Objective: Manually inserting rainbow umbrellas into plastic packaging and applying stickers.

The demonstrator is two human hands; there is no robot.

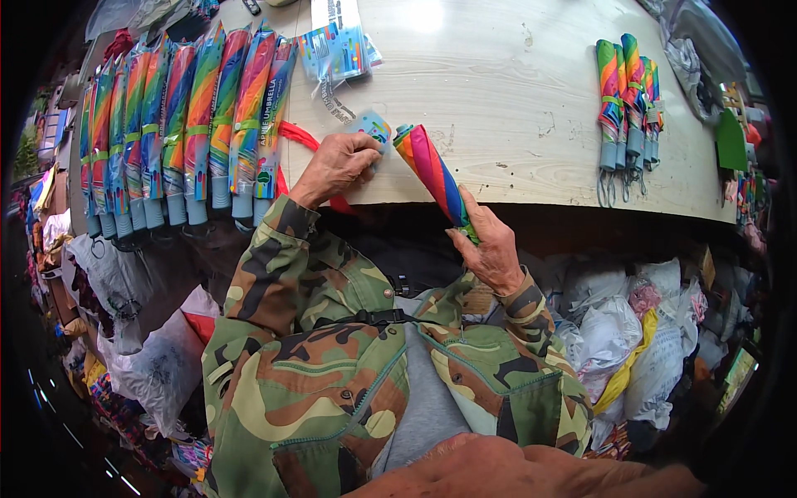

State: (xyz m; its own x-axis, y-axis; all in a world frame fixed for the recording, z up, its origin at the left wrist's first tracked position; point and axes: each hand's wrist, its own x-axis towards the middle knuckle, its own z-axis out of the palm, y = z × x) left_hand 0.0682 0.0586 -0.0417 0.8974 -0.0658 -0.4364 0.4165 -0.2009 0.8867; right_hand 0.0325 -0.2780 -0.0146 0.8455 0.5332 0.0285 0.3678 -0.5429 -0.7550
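My right hand (491,242) is closed round the lower end of a folded rainbow umbrella (432,170), which tilts up and left over the table's near edge. In my left hand (339,166), the fingers pinch a clear printed plastic sleeve (371,129) with a blue, many-coloured pattern. The umbrella's upper end is close beside the sleeve, and I cannot tell whether they touch. A red strap (297,135) lies behind my left wrist. Flat printed sleeves (332,54) are piled beyond my left hand.
Several sleeved rainbow umbrellas (199,116) lie in a row on the left, handles toward me. A few unsleeved umbrellas (631,100) rest at the right of the pale table (515,141). White plastic bags (610,340) crowd below the table on both sides.
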